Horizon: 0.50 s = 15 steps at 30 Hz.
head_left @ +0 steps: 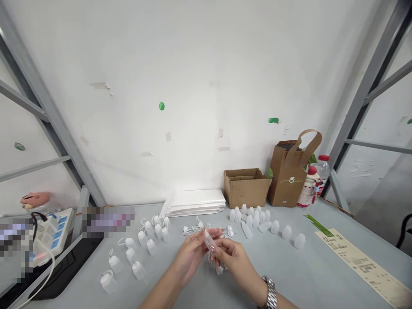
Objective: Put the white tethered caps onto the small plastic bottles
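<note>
Near the middle of the table, my left hand (190, 254) and my right hand (234, 257) both hold one slim translucent plastic bottle (210, 243), tilted between their fingers. My left fingers are at its upper end, and my right thumb and fingers pinch its lower part. Just behind lie loose white caps with loops (192, 230), partly hidden by my hands. Below my fingers are more small white pieces (219, 269), too covered to make out. To the left stand several small bottles with white looped caps (138, 270). Several translucent bottles without caps (286, 232) are at the right, a few lying down.
Along the wall are a stack of white sheets (195, 202), an open cardboard box (247, 191), a brown paper bag (286, 180) and a red-capped plastic bottle (322, 167). A power strip (58, 234) and black mat (69, 268) lie left; a printed strip (360, 262) lies right.
</note>
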Motion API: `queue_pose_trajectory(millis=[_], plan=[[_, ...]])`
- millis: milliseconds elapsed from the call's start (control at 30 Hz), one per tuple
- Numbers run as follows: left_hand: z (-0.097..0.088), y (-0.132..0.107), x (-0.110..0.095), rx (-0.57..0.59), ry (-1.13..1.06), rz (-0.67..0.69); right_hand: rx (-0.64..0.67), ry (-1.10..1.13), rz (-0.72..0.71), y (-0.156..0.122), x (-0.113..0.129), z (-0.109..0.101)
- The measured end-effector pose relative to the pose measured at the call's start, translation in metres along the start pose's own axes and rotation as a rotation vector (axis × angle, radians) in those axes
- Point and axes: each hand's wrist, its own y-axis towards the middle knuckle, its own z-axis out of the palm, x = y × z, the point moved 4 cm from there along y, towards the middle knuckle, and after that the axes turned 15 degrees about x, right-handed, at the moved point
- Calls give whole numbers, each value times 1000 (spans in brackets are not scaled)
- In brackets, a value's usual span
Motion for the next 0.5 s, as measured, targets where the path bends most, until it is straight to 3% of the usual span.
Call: queue_pose_trajectory(millis=[133,333,500], plan=[[-1,2,-2,-27,-36,21,22,26,-38,2,7,-1],[-4,2,4,-125,-55,73,-46,-20,2,2,3,-3],[-4,0,6,-124,-40,43,-112,-248,-19,-5,2,-2]])
